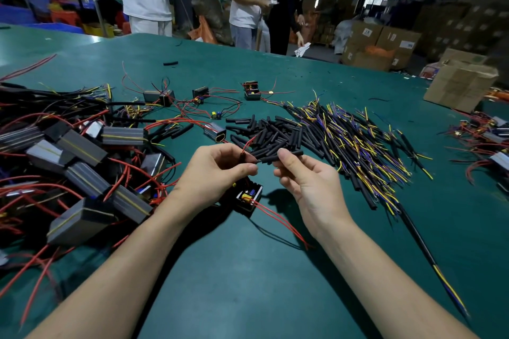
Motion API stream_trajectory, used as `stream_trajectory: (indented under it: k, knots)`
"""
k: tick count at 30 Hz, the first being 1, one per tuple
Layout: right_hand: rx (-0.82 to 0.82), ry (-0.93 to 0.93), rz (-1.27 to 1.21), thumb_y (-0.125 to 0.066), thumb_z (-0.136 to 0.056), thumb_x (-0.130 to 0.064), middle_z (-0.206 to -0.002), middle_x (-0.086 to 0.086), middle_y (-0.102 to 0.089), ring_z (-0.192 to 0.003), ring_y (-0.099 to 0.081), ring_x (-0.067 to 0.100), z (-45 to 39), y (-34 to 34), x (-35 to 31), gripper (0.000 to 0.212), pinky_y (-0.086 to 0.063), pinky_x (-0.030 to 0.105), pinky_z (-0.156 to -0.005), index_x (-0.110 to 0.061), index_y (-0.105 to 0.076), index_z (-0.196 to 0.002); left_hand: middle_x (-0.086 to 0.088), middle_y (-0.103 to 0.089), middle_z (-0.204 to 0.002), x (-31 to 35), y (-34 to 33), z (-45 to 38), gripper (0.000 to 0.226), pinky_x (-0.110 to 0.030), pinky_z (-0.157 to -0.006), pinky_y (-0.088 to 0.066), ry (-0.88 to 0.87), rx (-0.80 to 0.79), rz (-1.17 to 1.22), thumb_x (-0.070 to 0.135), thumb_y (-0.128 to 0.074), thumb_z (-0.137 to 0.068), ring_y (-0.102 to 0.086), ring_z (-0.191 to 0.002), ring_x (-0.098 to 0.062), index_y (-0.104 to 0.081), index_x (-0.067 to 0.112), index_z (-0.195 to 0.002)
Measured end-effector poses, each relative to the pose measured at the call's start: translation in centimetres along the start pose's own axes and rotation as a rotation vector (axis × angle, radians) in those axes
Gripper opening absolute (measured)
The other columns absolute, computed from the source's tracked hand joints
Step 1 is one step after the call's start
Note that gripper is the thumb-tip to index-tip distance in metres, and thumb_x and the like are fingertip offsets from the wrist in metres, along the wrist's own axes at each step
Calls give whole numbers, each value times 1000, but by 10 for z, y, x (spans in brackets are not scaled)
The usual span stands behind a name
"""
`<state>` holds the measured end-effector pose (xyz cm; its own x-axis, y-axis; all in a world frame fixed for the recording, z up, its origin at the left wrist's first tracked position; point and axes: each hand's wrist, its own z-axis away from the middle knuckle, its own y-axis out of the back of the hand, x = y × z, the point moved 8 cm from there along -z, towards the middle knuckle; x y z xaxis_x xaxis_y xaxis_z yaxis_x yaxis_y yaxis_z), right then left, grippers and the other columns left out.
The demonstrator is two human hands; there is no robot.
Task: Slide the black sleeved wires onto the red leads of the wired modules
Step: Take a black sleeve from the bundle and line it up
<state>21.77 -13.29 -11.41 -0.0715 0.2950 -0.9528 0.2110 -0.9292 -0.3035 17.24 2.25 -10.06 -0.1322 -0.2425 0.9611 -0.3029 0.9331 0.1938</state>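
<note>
Centrally, left hand (220, 170) pinches a red lead (247, 146), right hand (300, 173) pinches a black sleeve (278, 158) just meeting it; many modules (82, 173) at left await.

Green table (248, 283) bears wired modules (80, 146), black sleeves (275, 135), cardboard box (460, 85).
</note>
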Motion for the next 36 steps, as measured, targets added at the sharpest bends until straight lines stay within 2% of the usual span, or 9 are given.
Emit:
stream_trajectory:
  k: [4,8,11,15,19,25,30,33,36]
  knots:
    - [5,101,151,-72,-83,-16,-59,-1,-63,-57,-58,10,-1,-1,-5,14,-46,18,-58,-6,-68,-73,-3,-73,-70,1,0,0,12,-25,-67,-52,-3,22,5,9,-78,-74,-64,-63,-11,-71,17,-78]
    - [-38,133,205,-72,-82,-15,-58,-1,-63,-57,-57,11,1,-7,-6,15,-45,17,-54,-11,-69,-68,0,-67,-57,1,2,0,23,-16,-50,-38,-13,33,-49,18,-83,-70,-49,-47,-5,-69,22,-87]
    - [-68,123,225,-73,-82,-14,-60,-1,-65,-58,-57,11,0,-9,-5,16,-44,18,-55,-14,-69,-66,-2,-71,-63,-2,2,-1,22,-22,-59,-45,-17,49,-70,18,-83,-69,-57,-56,-7,-68,22,-83]
    - [-113,156,296,-73,-81,-14,-57,0,-64,-54,-55,9,2,-14,-5,15,-41,16,-52,-13,-69,-66,-9,-73,-79,2,-9,1,9,-41,-79,-54,-87,-42,-63,15,-77,-77,-63,-72,-14,-71,13,-83]
    - [-80,167,228,-72,-82,-14,-64,-1,-68,-57,-59,10,0,-5,-10,7,-43,17,-54,-14,-68,-76,-1,-70,-70,0,-6,0,8,-32,-69,-48,-84,-3,-56,19,-77,-76,-57,-64,-10,-70,21,-73]
    - [-26,216,162,-65,-87,-9,-68,2,-67,-58,-58,9,-5,9,-19,10,-45,17,-55,-8,-67,-78,2,-64,-64,-3,-6,0,9,-28,-64,-45,-52,-29,-84,18,-76,-79,-53,-59,-12,-69,16,-74]
    - [-6,176,91,-62,-90,-7,-65,-1,-66,-57,-57,8,-7,8,-15,13,-46,17,-56,-9,-64,-78,23,-52,-44,1,-1,1,13,-4,-43,-30,-85,-57,-308,25,-72,-82,-44,-39,9,-65,17,-74]
    - [-44,141,60,-60,-91,-8,-66,0,-65,-57,-57,9,-7,4,-13,13,-46,18,-57,-8,-63,-78,22,-66,-68,10,-1,1,7,-2,-61,-36,-157,-51,-352,27,-73,-81,-57,-66,14,-69,22,-83]
    - [-83,130,71,-60,-91,-8,-67,1,-66,-58,-57,10,-5,1,-12,12,-45,20,-60,-7,-63,-80,10,-72,-91,21,-6,3,19,-6,-79,-43,-220,-8,-219,25,-72,-82,-64,-87,2,-71,21,-100]
